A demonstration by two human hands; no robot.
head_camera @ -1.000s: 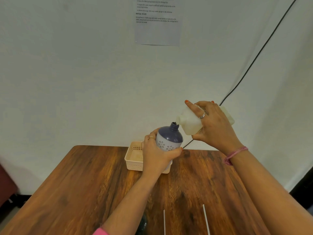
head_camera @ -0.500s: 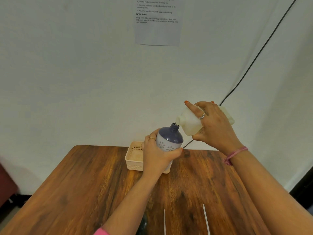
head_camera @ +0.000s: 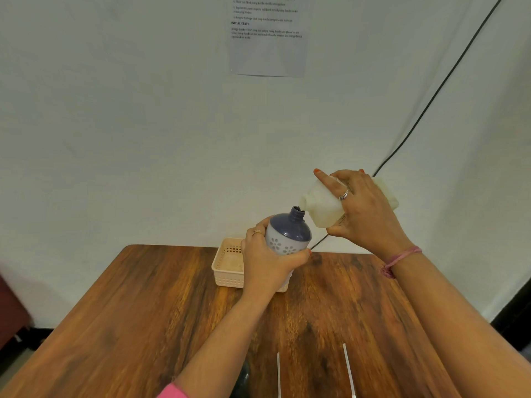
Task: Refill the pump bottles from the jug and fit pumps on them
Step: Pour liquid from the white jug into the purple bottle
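Here my left hand (head_camera: 265, 264) wraps the pump bottle (head_camera: 288, 238) around its belly, just in front of the basket (head_camera: 228, 271). My right hand (head_camera: 363, 215) clasps the tilted jug (head_camera: 321, 203), spout at the bottle's neck. Smooth plastic, probably slippery and sloshing; I grip mid-body.

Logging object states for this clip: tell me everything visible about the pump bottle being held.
The pump bottle is squat and round, with a dark blue-grey dome and short neck above a pale body printed with white flowers; it looks like plastic. Its neck is open, with no pump fitted. It is held roughly upright above the table, in front of the basket. The left hand grips its body, and the tilted jug has its spout at the bottle's mouth.
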